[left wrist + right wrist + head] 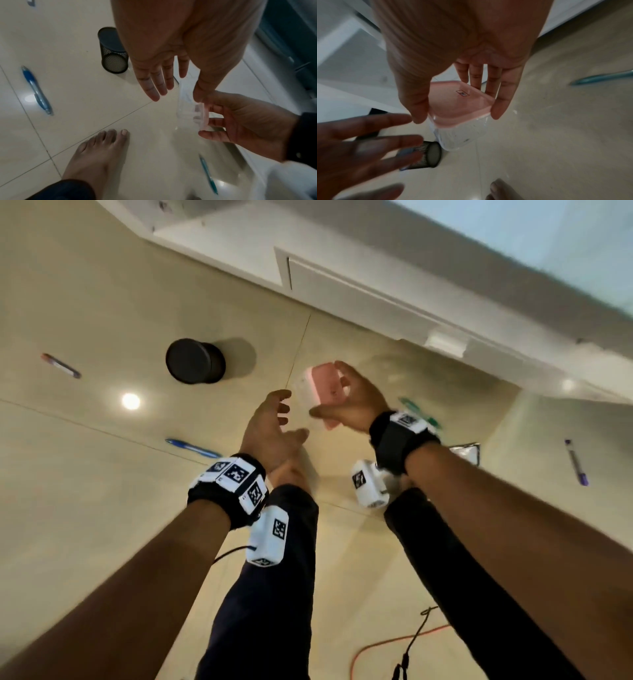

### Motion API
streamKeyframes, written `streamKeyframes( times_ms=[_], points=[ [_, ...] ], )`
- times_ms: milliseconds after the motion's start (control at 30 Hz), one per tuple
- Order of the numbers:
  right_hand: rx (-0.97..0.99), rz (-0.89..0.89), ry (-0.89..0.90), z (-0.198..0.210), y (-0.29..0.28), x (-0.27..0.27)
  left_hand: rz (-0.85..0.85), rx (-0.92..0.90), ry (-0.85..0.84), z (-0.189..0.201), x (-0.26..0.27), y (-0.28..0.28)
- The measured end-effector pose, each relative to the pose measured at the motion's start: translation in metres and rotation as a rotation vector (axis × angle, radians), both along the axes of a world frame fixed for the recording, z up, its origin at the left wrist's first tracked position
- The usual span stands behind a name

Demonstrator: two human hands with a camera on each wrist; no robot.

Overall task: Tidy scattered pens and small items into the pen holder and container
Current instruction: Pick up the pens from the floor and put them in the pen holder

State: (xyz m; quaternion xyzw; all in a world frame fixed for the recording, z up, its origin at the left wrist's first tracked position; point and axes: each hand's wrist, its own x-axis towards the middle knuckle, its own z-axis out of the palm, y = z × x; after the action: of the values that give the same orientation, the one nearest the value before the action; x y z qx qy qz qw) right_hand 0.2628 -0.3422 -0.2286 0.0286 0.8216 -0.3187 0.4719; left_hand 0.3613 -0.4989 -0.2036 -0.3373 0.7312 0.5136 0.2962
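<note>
My right hand (346, 402) grips a clear plastic container (310, 395) by its pink lid (458, 104), thumb on one side and fingers on the other, held above the floor. My left hand (277, 426) is open just left of the container, fingers spread, holding nothing. A black mesh pen holder (195, 365) stands on the floor to the left. A blue pen (193, 448) lies near my left wrist, a red-and-blue pen (61, 366) at far left, a purple pen (576, 462) at right, and a teal pen (419, 414) lies partly hidden behind my right wrist.
The floor (102, 474) is glossy beige tile. White cabinets (359, 292) run along the far side. My bare feet (96, 155) and dark trouser legs stand below the hands. An orange cable (394, 642) lies near the right leg. A small silvery item (466, 451) lies right of my right wrist.
</note>
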Motion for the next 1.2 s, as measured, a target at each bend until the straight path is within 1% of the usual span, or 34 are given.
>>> streamKeyframes(
  times_ms=[67, 100, 167, 233, 267, 333, 400, 467, 533, 600, 700, 733, 767, 800, 867, 900, 967, 1033, 1100, 1200],
  points=[
    [-0.052, -0.013, 0.009, 0.062, 0.006, 0.009, -0.027, 0.057, 0.066, 0.04, -0.009, 0.003],
    [-0.05, 0.013, 0.037, 0.091, 0.007, 0.011, -0.071, 0.079, 0.101, 0.059, -0.014, 0.003],
    [-0.026, 0.086, 0.133, 0.149, 0.009, 0.004, -0.225, 0.09, 0.185, 0.102, -0.032, -0.002],
    [-0.037, 0.154, 0.184, 0.207, 0.007, -0.01, -0.39, 0.09, 0.273, 0.144, -0.049, -0.008],
    [-0.063, 0.215, 0.212, 0.231, 0.004, -0.019, -0.431, 0.099, 0.304, 0.163, -0.059, -0.011],
    [-0.109, 0.304, 0.319, 0.274, -0.001, -0.039, -0.438, 0.136, 0.364, 0.199, -0.089, -0.019],
    [-0.119, 0.31, 0.439, 0.299, -0.008, -0.06, -0.459, 0.112, 0.454, 0.228, -0.12, -0.028],
    [-0.117, 0.298, 0.503, 0.304, -0.012, -0.084, -0.514, 0.014, 0.545, 0.246, -0.152, -0.035],
    [-0.095, 0.317, 0.565, 0.303, -0.017, -0.112, -0.503, -0.055, 0.601, 0.254, -0.182, -0.041],
    [-0.057, 0.309, 0.621, 0.296, -0.02, -0.137, -0.482, -0.105, 0.64, 0.247, -0.207, -0.042],
    [-0.007, 0.264, 0.659, 0.28, -0.023, -0.161, -0.552, -0.215, 0.635, 0.224, -0.237, -0.042],
    [0.001, 0.255, 0.677, 0.275, -0.023, -0.166, -0.547, -0.249, 0.619, 0.218, -0.242, -0.042],
    [0.007, 0.243, 0.712, 0.272, -0.025, -0.171, -0.5, -0.275, 0.604, 0.213, -0.245, -0.044],
    [0.011, 0.221, 0.756, 0.269, -0.025, -0.177, -0.393, -0.274, 0.574, 0.209, -0.246, -0.048],
    [0.011, 0.149, 0.838, 0.267, -0.024, -0.193, -0.087, -0.242, 0.518, 0.203, -0.243, -0.053],
    [0.011, 0.121, 0.858, 0.268, -0.023, -0.203, 0.023, -0.247, 0.505, 0.201, -0.242, -0.056],
    [0.047, 0.105, 0.851, 0.272, -0.022, -0.22, 0.082, -0.286, 0.502, 0.196, -0.236, -0.06],
    [0.143, 0.15, 0.816, 0.273, -0.024, -0.231, 0.066, -0.342, 0.522, 0.192, -0.233, -0.061],
    [0.236, 0.158, 0.799, 0.271, -0.027, -0.233, 0.088, -0.403, 0.503, 0.185, -0.23, -0.059],
    [0.306, 0.14, 0.732, 0.259, -0.026, -0.225, 0.212, -0.486, 0.454, 0.178, -0.228, -0.052]
  ],
)
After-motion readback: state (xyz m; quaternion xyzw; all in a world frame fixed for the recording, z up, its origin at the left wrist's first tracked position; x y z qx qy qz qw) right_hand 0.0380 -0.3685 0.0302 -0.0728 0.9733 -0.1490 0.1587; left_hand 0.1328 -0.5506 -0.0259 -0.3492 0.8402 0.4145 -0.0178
